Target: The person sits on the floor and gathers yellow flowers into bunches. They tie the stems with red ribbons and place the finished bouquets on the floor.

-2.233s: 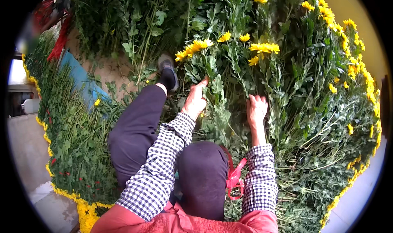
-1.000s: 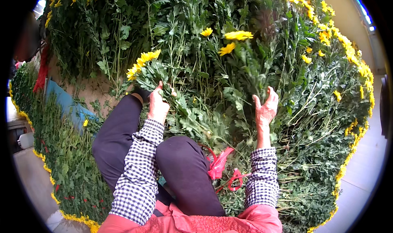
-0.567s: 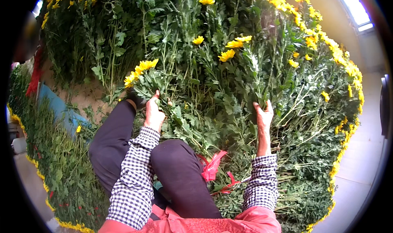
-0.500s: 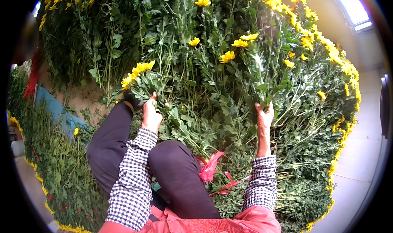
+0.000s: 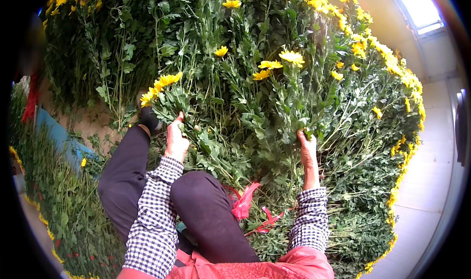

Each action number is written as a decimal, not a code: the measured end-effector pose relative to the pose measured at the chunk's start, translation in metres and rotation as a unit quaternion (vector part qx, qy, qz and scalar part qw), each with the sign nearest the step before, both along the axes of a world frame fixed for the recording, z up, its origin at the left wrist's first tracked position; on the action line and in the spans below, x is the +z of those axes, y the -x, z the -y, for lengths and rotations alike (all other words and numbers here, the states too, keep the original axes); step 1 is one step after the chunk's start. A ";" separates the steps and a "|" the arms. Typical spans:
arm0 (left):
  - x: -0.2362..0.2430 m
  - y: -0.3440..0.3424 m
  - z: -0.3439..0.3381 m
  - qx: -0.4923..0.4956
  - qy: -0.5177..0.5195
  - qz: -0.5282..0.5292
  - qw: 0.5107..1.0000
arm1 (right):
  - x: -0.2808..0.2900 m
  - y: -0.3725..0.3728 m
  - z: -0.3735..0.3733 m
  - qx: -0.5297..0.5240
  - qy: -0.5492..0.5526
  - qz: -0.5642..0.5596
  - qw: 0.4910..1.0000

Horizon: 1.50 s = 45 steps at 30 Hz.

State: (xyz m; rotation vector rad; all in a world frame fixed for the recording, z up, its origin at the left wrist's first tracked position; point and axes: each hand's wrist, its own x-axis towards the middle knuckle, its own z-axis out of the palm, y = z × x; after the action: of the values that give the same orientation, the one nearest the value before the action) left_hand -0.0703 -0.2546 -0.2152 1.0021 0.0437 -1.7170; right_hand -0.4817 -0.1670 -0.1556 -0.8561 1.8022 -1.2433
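Observation:
My left hand (image 5: pixel 175 137) grips a small bunch of leafy chrysanthemum stems with a row of yellow blooms (image 5: pixel 161 87) at its top, leaning up and to the left. Over to the right, my right hand (image 5: pixel 307 144) is closed round leafy stems (image 5: pixel 292 105) whose yellow heads (image 5: pixel 270 65) rest among the others above it; leaves partly hide its fingers. Both hands are over a thick spread of cut stems. Red plastic ribbons (image 5: pixel 243 204) lie loosely beside my bent knee (image 5: pixel 201 195).
Deep piles of stems (image 5: pixel 113 43) fill the back and both sides, edged with yellow blooms (image 5: pixel 412 87). A blue sheet (image 5: pixel 64 136) and bare brown board (image 5: pixel 98 113) show at the left, with red strips (image 5: pixel 30 97) near them. Pale tiled floor (image 5: pixel 422 176) and a bright window (image 5: pixel 412 4) are at the right.
My right hand was open about a second ago and is now closed on stems, drawn slightly downward and left. My left hand still holds its bunch, moved left since the earliest frame. The view has shifted.

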 end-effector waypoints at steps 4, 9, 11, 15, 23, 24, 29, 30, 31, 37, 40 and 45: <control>-0.006 0.002 0.001 -0.003 0.015 -0.029 0.999 | 0.002 -0.004 -0.001 0.018 0.016 0.007 1.000; 0.023 0.026 0.006 -0.120 0.079 -0.169 0.975 | 0.002 -0.049 -0.012 0.082 0.027 -0.106 0.991; 0.037 0.037 0.008 -0.152 0.140 -0.200 0.958 | 0.006 -0.080 -0.014 0.197 0.111 -0.317 0.921; 0.032 0.047 0.006 -0.102 0.096 -0.255 0.957 | 0.011 -0.139 -0.030 0.309 0.057 -0.361 0.878; 0.022 0.047 0.006 -0.149 0.095 -0.228 0.958 | 0.024 -0.173 0.055 0.237 0.110 -0.167 0.951; 0.025 0.048 0.007 -0.149 0.092 -0.227 0.958 | 0.035 -0.185 0.069 0.236 0.098 -0.095 0.962; 0.027 0.047 0.007 -0.129 0.105 -0.222 0.961 | 0.023 -0.225 0.105 0.135 0.062 0.260 0.954; 0.024 0.043 0.006 -0.126 0.102 -0.247 0.955 | 0.020 -0.233 0.103 0.095 0.061 0.283 0.953; 0.022 0.041 0.006 -0.112 0.077 -0.218 0.966 | 0.017 -0.240 0.101 0.056 0.070 0.315 0.945; 0.008 0.034 0.001 -0.113 0.070 -0.235 0.963 | -0.005 -0.245 0.079 -0.010 0.069 0.422 0.904; 0.007 0.027 0.000 -0.121 0.100 -0.226 0.961 | -0.023 -0.235 0.065 0.001 0.104 0.509 0.855; 0.013 0.026 0.001 -0.133 0.094 -0.180 0.970 | 0.004 -0.230 0.052 0.089 0.095 0.329 0.935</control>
State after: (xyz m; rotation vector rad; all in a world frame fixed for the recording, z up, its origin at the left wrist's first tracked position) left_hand -0.0964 -0.2555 -0.2019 0.5648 -0.0194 -2.0894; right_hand -0.2520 -0.2192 -0.1517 -0.5874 1.0619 -1.3882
